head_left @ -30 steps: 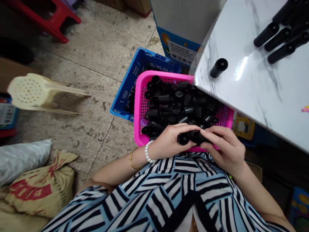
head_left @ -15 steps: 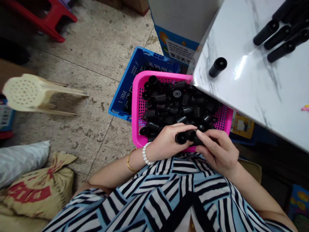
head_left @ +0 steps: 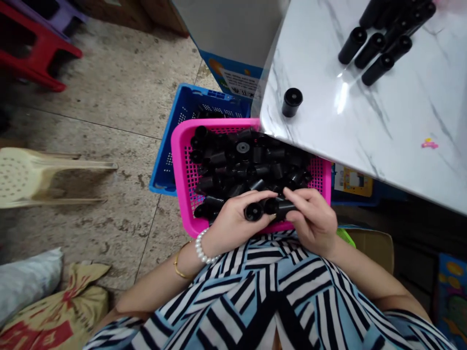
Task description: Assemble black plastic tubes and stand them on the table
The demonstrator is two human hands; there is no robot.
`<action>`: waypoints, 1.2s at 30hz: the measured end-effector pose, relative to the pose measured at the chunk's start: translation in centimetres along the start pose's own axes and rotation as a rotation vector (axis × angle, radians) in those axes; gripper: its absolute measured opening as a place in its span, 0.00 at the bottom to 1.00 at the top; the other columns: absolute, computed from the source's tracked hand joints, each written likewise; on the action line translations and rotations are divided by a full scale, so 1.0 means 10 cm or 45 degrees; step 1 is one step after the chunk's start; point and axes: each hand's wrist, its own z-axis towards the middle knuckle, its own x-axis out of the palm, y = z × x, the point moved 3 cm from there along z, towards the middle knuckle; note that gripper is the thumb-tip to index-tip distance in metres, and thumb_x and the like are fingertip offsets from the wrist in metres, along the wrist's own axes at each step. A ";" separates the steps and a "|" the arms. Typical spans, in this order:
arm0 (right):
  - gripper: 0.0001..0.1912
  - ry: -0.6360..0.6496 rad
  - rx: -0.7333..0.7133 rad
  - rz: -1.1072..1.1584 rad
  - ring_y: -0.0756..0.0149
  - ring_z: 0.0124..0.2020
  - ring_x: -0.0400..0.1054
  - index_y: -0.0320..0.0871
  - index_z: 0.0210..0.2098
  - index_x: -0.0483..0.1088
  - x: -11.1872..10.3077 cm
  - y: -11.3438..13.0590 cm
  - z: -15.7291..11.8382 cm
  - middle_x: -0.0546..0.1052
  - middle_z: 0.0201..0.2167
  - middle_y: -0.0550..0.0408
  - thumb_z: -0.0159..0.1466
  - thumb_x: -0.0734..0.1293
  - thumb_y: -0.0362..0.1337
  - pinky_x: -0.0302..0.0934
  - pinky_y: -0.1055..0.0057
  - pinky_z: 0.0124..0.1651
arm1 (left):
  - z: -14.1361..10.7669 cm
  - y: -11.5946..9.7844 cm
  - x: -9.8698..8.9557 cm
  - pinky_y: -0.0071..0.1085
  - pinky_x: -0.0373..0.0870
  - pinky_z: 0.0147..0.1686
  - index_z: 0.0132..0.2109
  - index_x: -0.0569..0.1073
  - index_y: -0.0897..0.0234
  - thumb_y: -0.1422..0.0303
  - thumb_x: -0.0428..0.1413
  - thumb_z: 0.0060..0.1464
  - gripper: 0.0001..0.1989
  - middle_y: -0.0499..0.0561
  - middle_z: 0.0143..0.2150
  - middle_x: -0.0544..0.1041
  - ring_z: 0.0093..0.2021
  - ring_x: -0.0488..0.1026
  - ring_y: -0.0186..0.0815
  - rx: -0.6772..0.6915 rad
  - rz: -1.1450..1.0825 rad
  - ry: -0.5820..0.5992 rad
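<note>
Over the near edge of a pink basket (head_left: pixel 182 194), my left hand (head_left: pixel 235 214) is closed around a black plastic cylinder (head_left: pixel 253 212) with its round end facing up. Just to the right, my right hand (head_left: pixel 314 216) pinches a second black tubular piece (head_left: pixel 283 208) between thumb and fingers. The two pieces are close together between my hands; whether they touch is hard to tell. Beneath and beyond my hands, the basket holds a heap of loose black cylindrical parts (head_left: pixel 237 167), some lying on their sides.
A white marble-patterned table (head_left: pixel 394 116) overhangs the basket's right side. On it stand one black cylinder (head_left: pixel 292 102), a cluster of several more (head_left: pixel 377 69), and a small pink piece (head_left: pixel 429 144). A blue crate (head_left: pixel 162 167) sits behind the basket. A cream stool (head_left: pixel 22 175) stands left.
The camera view has shifted, so the table and basket appear further left. My right hand has drawn its piece slightly outward, showing more of it; both hands keep their hold.
</note>
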 end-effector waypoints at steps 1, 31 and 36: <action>0.25 -0.021 0.028 0.009 0.63 0.45 0.73 0.49 0.68 0.68 -0.02 -0.01 -0.01 0.76 0.46 0.47 0.72 0.67 0.36 0.73 0.66 0.46 | 0.01 -0.01 0.01 0.29 0.78 0.49 0.57 0.79 0.64 0.70 0.62 0.57 0.20 0.53 0.48 0.83 0.45 0.82 0.35 -0.009 -0.005 0.006; 0.39 0.343 -0.151 -0.155 0.50 0.62 0.65 0.41 0.68 0.68 0.24 -0.09 0.05 0.68 0.61 0.38 0.71 0.58 0.63 0.67 0.50 0.62 | 0.01 0.07 0.02 0.36 0.73 0.61 0.59 0.77 0.65 0.65 0.64 0.60 0.21 0.57 0.56 0.81 0.57 0.79 0.41 0.002 -0.157 0.035; 0.20 -0.064 0.079 -0.598 0.63 0.47 0.76 0.44 0.62 0.73 -0.28 -0.42 0.06 0.79 0.49 0.46 0.74 0.62 0.38 0.71 0.65 0.53 | 0.03 0.04 -0.02 0.33 0.75 0.56 0.58 0.77 0.61 0.67 0.64 0.60 0.20 0.53 0.52 0.81 0.51 0.79 0.36 0.045 -0.076 0.069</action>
